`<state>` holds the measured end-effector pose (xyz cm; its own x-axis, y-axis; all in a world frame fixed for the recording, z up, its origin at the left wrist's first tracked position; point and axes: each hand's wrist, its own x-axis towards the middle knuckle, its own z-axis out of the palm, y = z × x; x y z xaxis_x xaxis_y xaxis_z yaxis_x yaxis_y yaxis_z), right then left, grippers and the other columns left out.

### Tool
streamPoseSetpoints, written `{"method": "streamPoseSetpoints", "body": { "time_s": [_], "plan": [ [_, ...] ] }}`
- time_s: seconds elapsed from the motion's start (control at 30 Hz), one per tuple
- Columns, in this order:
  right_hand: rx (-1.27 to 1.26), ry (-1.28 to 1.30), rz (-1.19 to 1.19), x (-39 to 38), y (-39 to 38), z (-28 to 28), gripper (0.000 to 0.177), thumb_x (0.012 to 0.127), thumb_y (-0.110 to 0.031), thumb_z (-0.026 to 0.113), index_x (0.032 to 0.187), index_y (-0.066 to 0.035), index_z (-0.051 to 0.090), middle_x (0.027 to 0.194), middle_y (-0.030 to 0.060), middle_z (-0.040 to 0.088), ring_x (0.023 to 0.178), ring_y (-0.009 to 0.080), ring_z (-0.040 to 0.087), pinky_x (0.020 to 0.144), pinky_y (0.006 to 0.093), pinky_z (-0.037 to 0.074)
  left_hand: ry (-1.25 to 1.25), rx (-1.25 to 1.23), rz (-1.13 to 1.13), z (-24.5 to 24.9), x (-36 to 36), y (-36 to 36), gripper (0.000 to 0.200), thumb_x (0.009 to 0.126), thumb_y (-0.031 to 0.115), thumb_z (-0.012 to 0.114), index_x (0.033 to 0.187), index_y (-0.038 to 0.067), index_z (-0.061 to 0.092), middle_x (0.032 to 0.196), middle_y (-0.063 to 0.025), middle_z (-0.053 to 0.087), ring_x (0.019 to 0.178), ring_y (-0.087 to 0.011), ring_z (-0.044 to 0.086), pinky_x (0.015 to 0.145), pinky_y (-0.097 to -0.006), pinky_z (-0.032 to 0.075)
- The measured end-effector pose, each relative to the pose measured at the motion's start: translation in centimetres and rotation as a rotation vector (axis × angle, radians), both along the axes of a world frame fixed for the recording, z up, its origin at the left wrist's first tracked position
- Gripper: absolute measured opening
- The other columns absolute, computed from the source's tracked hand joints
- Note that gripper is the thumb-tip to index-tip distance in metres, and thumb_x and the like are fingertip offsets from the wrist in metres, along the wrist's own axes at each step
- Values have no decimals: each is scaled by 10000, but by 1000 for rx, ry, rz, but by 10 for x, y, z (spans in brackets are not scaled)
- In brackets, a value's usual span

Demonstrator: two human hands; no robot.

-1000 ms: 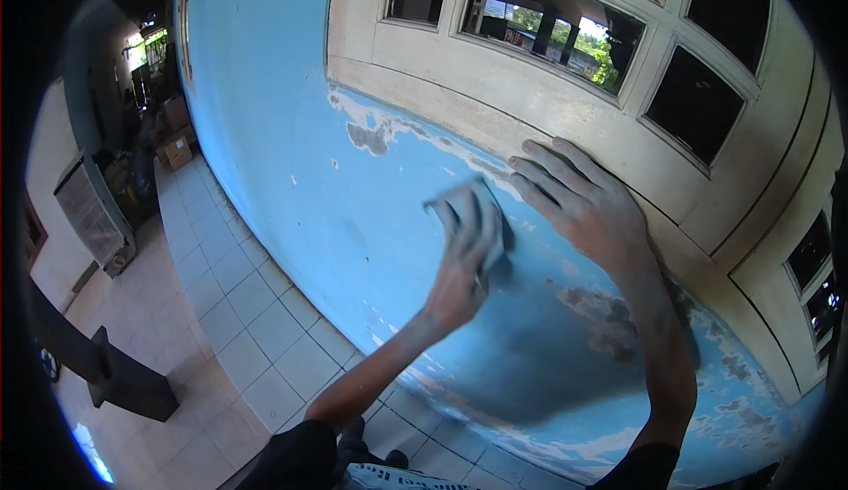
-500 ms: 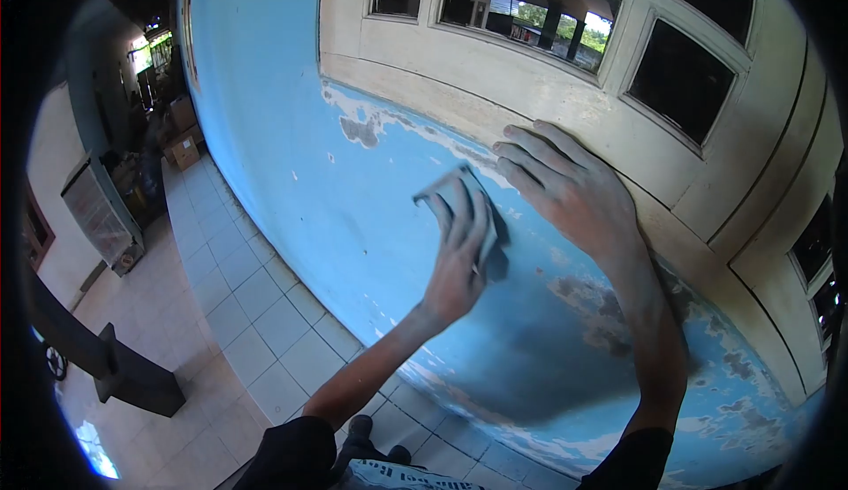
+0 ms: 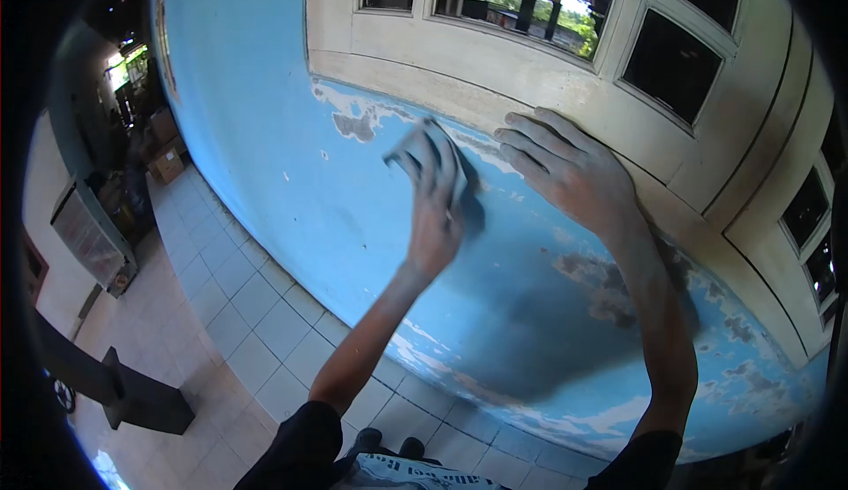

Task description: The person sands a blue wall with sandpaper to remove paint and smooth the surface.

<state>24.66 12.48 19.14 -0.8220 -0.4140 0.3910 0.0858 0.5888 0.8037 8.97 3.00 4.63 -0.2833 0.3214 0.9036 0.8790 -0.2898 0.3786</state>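
While the left hand (image 3: 433, 225) is pressing a grey sheet (image 3: 406, 150) flat against the blue wall (image 3: 265, 136), the sheet is sitting near the wall's upper edge, just below the cream window frame (image 3: 548, 75) and just to the right of a flaking patch (image 3: 353, 125) where the paint is coming away. The fingers (image 3: 444, 167) are lying long and close together across the sheet's back, pinning it to the paint rather than curling round it. Its upper left corner is poking out past the fingertips, while the rest is hiding beneath the hand. The dark shape at the hand's right side may be the sheet's other edge or only a shadow, as motion blur is smearing it. The sheet is looking thin, light and floppy, probably an abrasive paper, so it is likely to buckle or slide if pinched by a corner. A broad, flat hold over its back, with the thumb catching one edge, is seeming the surest grip. The right hand (image 3: 570, 172) is resting empty with its fingers spread wide, bracing on the seam where the wall's upper edge is meeting the frame, just to the right of the sheet and not touching it.
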Motion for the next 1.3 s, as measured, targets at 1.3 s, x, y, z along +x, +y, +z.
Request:
{"method": "streamPoseSetpoints", "body": {
  "time_s": [1.3],
  "plan": [
    [23,65,-110,3,-1,-5,324,832,-238,597,1145,-174,651,1288,-53,565,1234,137,464,1081,289,386,170,-263,-136,-32,8,-3,644,789,26,616,1400,62,417,1505,-205,284,1334,-593,185,1057,-729,170]
  ]
}}
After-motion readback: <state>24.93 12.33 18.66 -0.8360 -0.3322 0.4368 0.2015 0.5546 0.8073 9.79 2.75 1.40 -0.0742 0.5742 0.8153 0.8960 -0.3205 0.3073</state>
